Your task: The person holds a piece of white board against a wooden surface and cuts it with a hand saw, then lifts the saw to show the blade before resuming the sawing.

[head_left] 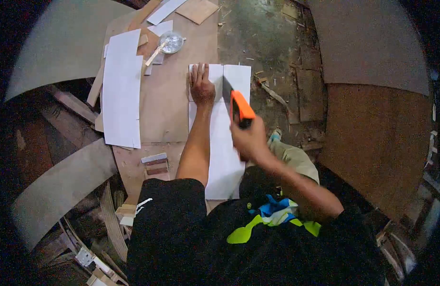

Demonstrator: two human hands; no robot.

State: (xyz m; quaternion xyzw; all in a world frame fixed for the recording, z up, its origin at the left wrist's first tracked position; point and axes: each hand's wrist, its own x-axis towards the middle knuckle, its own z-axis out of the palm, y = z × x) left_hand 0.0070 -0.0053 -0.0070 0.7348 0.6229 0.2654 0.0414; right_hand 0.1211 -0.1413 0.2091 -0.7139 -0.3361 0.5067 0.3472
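My right hand (249,139) is wrapped round the orange and black handle of a handsaw (243,106). Its grey blade points away from me and meets a long white board (224,152) at a thin dark line running in from the far edge. Another line crosses the board's width. My left hand (202,86) lies flat on the far left part of this board, fingers stretched forward and holding nothing. The board's near end reaches close to my body.
A larger white panel (122,90) lies to the left on the brown work surface (165,109). Beyond it stands a clear bowl (171,43) with a wooden stick (155,55). Small offcuts (155,162) lie near my left arm. Large brown sheets (377,138) stand at the right, and scraps litter the floor.
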